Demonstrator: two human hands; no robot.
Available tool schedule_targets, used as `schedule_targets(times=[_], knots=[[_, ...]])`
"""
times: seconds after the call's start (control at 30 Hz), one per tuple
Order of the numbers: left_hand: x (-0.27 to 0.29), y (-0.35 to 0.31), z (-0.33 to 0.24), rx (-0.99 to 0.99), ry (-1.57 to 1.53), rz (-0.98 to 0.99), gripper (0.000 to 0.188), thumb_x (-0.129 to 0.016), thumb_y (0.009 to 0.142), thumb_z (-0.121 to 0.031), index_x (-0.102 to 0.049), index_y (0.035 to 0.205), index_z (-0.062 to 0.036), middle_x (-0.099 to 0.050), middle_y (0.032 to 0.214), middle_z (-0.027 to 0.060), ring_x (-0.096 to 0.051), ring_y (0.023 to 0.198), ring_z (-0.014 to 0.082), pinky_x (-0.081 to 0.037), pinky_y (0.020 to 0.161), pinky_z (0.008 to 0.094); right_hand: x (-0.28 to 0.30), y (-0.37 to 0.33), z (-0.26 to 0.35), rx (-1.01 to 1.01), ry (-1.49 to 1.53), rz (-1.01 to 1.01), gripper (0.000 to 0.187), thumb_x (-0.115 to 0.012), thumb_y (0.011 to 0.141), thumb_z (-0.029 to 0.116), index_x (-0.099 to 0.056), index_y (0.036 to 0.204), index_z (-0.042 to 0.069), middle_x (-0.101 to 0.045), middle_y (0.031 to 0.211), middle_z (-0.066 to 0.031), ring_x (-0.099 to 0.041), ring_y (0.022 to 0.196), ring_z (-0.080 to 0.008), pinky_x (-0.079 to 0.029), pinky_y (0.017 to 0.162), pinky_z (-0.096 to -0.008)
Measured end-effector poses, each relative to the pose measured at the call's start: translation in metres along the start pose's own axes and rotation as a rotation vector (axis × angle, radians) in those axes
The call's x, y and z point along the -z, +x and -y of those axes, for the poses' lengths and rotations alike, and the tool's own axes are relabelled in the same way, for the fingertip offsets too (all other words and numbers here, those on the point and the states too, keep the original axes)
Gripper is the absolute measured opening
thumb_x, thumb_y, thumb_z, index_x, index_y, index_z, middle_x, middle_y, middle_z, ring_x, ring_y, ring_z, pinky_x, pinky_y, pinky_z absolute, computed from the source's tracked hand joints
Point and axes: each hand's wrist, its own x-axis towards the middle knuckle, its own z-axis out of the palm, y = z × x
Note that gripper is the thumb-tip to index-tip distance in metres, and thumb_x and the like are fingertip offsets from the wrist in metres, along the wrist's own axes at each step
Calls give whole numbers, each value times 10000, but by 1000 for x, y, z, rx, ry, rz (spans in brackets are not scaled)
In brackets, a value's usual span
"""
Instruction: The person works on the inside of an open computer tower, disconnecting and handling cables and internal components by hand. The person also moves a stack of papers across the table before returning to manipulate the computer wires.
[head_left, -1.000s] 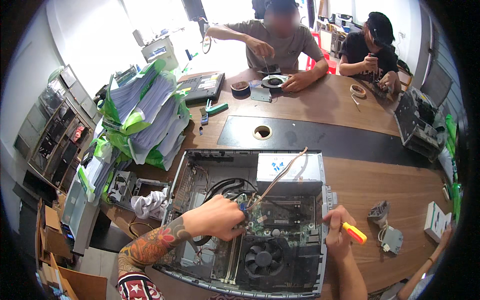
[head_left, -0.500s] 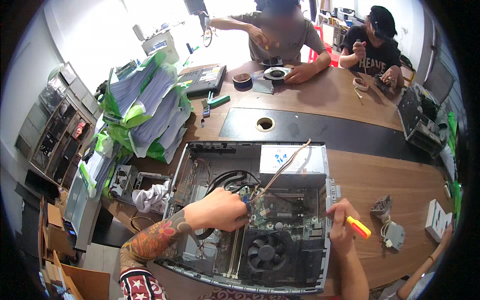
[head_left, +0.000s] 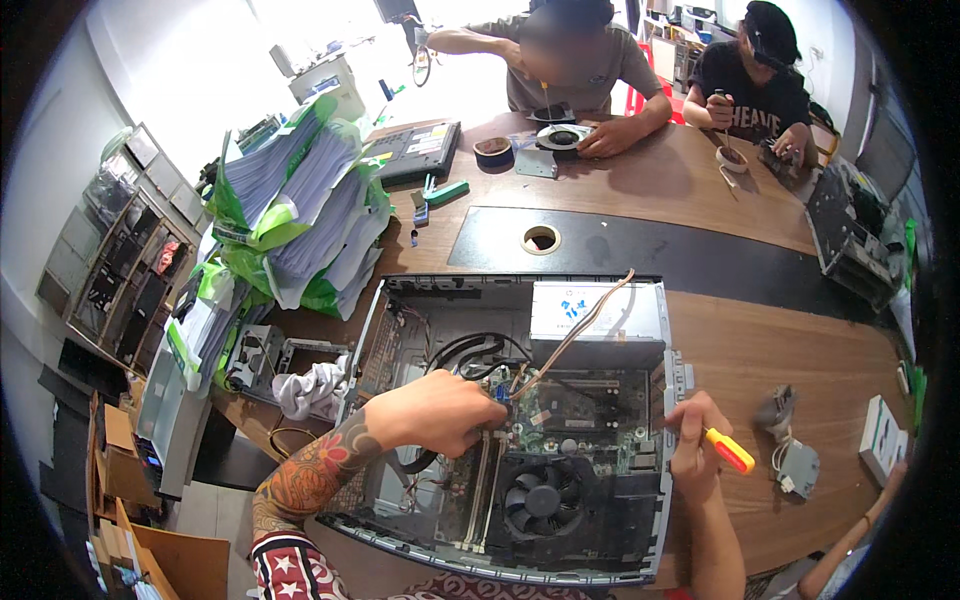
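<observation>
Paper stack [head_left: 322, 235] (green-wrapped), black laptop [head_left: 418, 152]

The left grip [head_left: 442, 412] reaches into an open computer case [head_left: 480, 318]; the right grip [head_left: 694, 446] holds a yellow-handled tool [head_left: 731, 452].

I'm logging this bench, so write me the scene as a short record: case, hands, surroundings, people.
Desktop computer case: open, on a wooden table
Inside: motherboard, black cooling fan, black cables, silver metal box
Left hand: fingers curled over the motherboard, near a blue connector; whether it grips anything is hidden
Right hand: around a yellow-and-red screwdriver handle, at the case's right edge
Left side: white cloth, paper stack with green wrapping
Far side: person in grey shirt, person in black shirt
</observation>
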Motion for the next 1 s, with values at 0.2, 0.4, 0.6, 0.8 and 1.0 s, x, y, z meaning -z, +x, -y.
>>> schedule_targets(times=[0.2,0.4,0.6,0.8,1.0], knots=[[-5,1,3,-42,6,-54,173,-651,751,-129,-615,902,-51,-655,858,133,-648,838,376,-519,676,477,0,4,7,38,-12,5,308,-459,1019,171,-548,756,39,-501,639,-82,-491,538,-209,-367,517,-328],[-3,2,3,-53,-2,-70,169,-644,747,-124,-611,894,-47,-653,857,129,-648,834,375,-521,677,475,0,3,4,30,-5,3,309,-461,1018,172,-546,756,33,-499,640,-81,-490,544,-205,-366,520,-325],[-7,-1,5,-25,-9,-52,190,-657,746,-145,-615,909,-57,-661,869,131,-651,839,372,-522,683,476,-3,5,7,54,-7,0,313,-467,1018,176,-550,752,34,-498,637,-81,-493,544,-211,-366,519,-328],[9,6,-7,-1,0,-19,210,-656,798,-210,-650,958,-75,-677,866,147,-655,831,372,-523,681,474,7,-1,4,-8,-33,-17,304,-478,1017,186,-566,760,48,-511,641,-95,-520,542,-237,-390,518,-352],[0,2,-1,-15,-7,-95,236,-669,790,-282,-687,943,-104,-677,793,133,-658,762,361,-522,659,466,2,7,9,25,18,40,239,-532,985,134,-615,781,43,-586,679,-117,-584,579,-254,-444,540,-348]])
